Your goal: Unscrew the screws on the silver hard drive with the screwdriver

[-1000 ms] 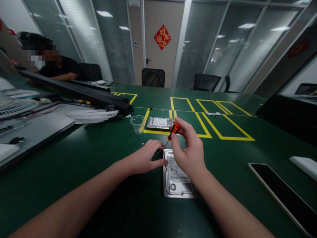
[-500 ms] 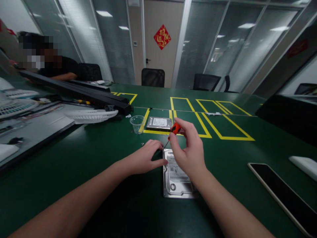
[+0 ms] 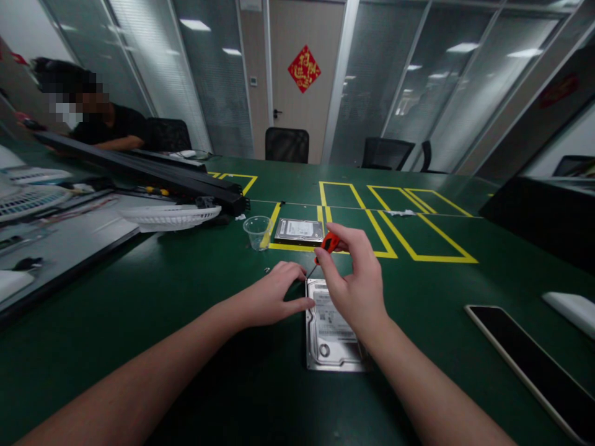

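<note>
A silver hard drive [image 3: 331, 353] with a white label lies flat on the green table in front of me. My left hand [image 3: 283, 296] grips its left edge, thumb on the top face and fingers curled by the far left corner. Between the thumb and fingers of my right hand [image 3: 356, 272] is an orange-and-black screwdriver [image 3: 329, 243], tilted, its tip down at the drive's far left corner. My right hand covers the drive's right part. Whether the tip sits in a screw is too small to tell. A tiny metal piece [image 3: 266, 269] lies left of the drive.
Beyond my hands are a second hard drive [image 3: 300, 230] and a clear plastic cup [image 3: 258, 233]. A phone [image 3: 525, 365] lies at right. White fan grilles [image 3: 171, 217] and long black bars [image 3: 153, 170] occupy the left, where another person [image 3: 111, 127] sits.
The screwdriver's handle has turned and tilted slightly to the left in my right hand's fingers. My left hand and the hard drive stay in place.
</note>
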Action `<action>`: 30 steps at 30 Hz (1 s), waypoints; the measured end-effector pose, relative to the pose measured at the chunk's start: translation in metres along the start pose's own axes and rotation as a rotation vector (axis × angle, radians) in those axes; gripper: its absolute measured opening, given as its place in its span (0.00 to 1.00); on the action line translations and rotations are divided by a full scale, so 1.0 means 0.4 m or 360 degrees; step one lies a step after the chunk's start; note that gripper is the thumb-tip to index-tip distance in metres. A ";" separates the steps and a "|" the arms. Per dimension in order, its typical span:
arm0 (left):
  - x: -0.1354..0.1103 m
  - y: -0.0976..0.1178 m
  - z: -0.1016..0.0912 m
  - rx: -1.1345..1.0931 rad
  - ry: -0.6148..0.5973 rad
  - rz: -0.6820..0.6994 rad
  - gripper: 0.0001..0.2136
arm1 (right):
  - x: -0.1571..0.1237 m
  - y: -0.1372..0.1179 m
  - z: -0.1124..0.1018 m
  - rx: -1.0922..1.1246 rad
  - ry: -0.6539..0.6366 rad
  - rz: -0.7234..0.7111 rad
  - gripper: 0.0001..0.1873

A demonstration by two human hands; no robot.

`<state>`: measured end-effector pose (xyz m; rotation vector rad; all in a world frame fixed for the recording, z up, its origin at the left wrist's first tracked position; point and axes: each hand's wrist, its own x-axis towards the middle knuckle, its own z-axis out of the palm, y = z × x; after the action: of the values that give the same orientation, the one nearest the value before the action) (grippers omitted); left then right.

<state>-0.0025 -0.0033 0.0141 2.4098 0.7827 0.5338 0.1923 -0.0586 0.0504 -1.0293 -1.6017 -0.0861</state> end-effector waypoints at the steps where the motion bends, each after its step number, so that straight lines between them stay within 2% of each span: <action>1: 0.000 0.001 0.000 0.0002 -0.0006 -0.0003 0.16 | 0.000 -0.001 0.000 0.0013 -0.0001 0.0005 0.22; 8: 0.001 0.002 0.002 0.0011 -0.0024 0.0000 0.16 | -0.013 0.007 0.007 0.0155 -0.0029 0.0076 0.27; 15: 0.000 -0.003 0.003 0.0014 0.0001 0.0012 0.16 | -0.002 0.003 0.001 0.0015 0.0000 -0.0005 0.22; 24: 0.001 0.000 0.001 -0.0007 -0.0012 -0.0011 0.16 | -0.012 0.005 0.006 0.0182 -0.0038 0.0111 0.25; 30: -0.001 -0.001 0.002 -0.0004 -0.0019 -0.0014 0.16 | -0.008 0.005 0.004 0.0040 0.0006 0.0032 0.23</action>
<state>-0.0026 -0.0035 0.0132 2.4040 0.7870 0.5158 0.1922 -0.0584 0.0464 -1.0253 -1.5849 -0.0539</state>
